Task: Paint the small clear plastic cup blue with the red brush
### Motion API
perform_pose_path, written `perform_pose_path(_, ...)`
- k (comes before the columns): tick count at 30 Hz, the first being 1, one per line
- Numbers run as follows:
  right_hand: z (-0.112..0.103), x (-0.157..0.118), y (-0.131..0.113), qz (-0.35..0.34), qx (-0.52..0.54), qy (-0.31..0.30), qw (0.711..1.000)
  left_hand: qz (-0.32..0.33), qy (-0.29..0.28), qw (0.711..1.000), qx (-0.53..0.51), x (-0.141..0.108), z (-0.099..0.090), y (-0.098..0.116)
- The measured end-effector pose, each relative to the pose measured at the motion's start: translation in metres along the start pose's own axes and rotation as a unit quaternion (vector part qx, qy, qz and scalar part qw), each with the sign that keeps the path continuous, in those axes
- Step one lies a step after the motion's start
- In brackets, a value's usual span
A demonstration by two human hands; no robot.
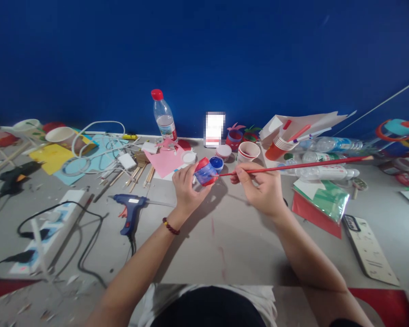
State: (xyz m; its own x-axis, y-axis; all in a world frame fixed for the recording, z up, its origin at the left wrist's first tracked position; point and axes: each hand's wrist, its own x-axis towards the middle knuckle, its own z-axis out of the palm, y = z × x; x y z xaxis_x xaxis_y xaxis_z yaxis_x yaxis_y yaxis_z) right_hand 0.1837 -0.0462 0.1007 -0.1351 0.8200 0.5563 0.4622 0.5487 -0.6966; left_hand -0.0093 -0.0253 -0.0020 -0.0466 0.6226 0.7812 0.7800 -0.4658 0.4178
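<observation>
Left hand [188, 187]: as its far side is hidden, the red-blue piece [206, 171] sits gripped, just left of the paint jar [217, 162].
Right hand [263, 188]: pinches the brush [313, 164], right of the jar; tip unclear.
Glue gun [131, 212]: left of the jar.

Evenly lit, seemingly from overhead | casting soft shadows across the tabletop [197, 259] — flaring blocky white at the bright rectangle [214, 128] | stretching, blurring toward the edges

Saw a blue glue gun [132, 209] near a power strip [69, 202] on the counter [197, 259], a red-capped bottle [164, 117] behind pink paper [162, 162], a phone [372, 252] near a green packet [331, 202].
</observation>
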Motion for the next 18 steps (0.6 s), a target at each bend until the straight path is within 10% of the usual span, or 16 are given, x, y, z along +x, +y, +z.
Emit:
perform_pose_path(8,0.007,-0.002,0.006,0.041,0.116,-0.014,0.992,0.010,-0.004,1.000,-0.006,0.000,-0.002,0.006)
perform_pose_path(18,0.001,0.011,0.023,0.035,0.006,0.061,0.998,0.014,0.008,1.000,-0.006,0.001,-0.002,0.002)
